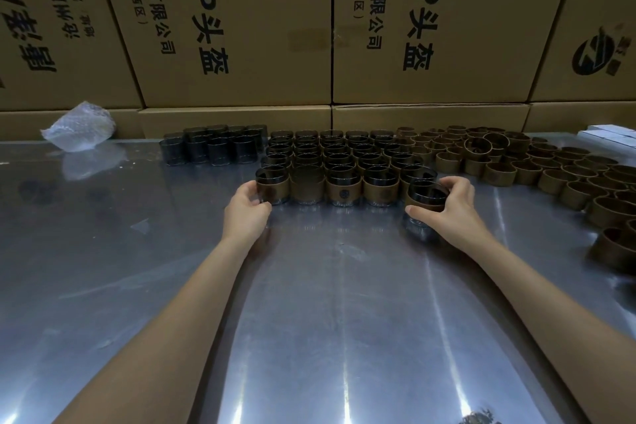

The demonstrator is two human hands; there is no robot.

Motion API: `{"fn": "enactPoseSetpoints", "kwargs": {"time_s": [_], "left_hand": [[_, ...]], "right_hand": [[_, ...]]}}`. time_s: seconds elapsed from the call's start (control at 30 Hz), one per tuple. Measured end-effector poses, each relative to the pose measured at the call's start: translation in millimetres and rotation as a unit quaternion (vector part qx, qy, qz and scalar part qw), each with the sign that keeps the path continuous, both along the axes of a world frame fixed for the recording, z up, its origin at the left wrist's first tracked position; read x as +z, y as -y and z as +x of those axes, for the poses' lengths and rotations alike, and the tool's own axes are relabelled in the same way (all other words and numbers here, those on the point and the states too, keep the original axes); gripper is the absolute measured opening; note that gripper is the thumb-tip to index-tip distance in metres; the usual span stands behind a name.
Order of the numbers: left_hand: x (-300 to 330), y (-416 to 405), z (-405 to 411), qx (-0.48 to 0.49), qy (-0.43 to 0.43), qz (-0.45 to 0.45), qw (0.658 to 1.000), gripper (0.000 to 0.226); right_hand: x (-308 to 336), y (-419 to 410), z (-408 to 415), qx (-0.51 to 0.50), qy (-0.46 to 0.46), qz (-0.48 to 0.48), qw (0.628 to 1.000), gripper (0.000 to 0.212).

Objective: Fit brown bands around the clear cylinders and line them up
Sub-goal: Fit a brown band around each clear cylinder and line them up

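Note:
Several rows of clear cylinders wearing brown bands (340, 165) stand packed together at mid-table. My left hand (248, 207) touches the leftmost banded cylinder (272, 186) of the front row, fingers curled against its side. My right hand (447, 205) grips a clear cylinder with a brown band (425, 200) at the row's right end, thumb in front and fingers behind. It seems slightly raised above its reflection on the table. Bare clear cylinders (213, 146) stand in a group at the back left. Loose brown bands (537, 169) spread across the right side.
The shiny metal table (327, 303) stretches toward me. Cardboard boxes (330, 27) form a wall behind the table. A crumpled bubble-wrap bag (81, 127) lies at the back left. White boxes (609, 136) sit at the far right edge.

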State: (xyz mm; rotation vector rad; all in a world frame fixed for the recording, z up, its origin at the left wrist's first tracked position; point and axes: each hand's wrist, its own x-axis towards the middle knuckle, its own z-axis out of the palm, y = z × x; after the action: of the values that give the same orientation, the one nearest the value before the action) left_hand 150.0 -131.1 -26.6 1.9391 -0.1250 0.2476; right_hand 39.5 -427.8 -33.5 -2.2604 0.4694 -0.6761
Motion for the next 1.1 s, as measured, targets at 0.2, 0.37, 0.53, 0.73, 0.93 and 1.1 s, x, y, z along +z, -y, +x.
{"fn": "enactPoseSetpoints", "kwargs": {"time_s": [0.2,0.37,0.53,0.73,0.93,1.1], "left_hand": [[1,-1,2,0.054,0.02,0.027,0.998,0.049],[4,-10,18,0.05,0.032,0.151,0.987,0.047],[1,-18,46,0.048,0.064,0.351,0.933,0.039],[5,-24,88,0.09,0.12,0.489,0.859,0.026],[1,-21,136,0.092,0.159,0.459,0.869,0.03],[-1,-18,178,0.041,0.169,0.515,0.839,0.046]], "right_hand": [[8,-14,-16,-0.056,0.11,-0.124,0.985,0.067],[29,-72,-32,0.083,0.141,-0.256,0.953,0.013],[15,-138,-34,0.266,0.028,-0.348,0.898,0.016],[8,-136,-24,0.287,-0.007,-0.292,0.912,0.015],[9,-138,-21,0.298,-0.025,-0.284,0.911,0.018],[13,-139,-20,0.31,-0.053,-0.259,0.913,0.023]]}}
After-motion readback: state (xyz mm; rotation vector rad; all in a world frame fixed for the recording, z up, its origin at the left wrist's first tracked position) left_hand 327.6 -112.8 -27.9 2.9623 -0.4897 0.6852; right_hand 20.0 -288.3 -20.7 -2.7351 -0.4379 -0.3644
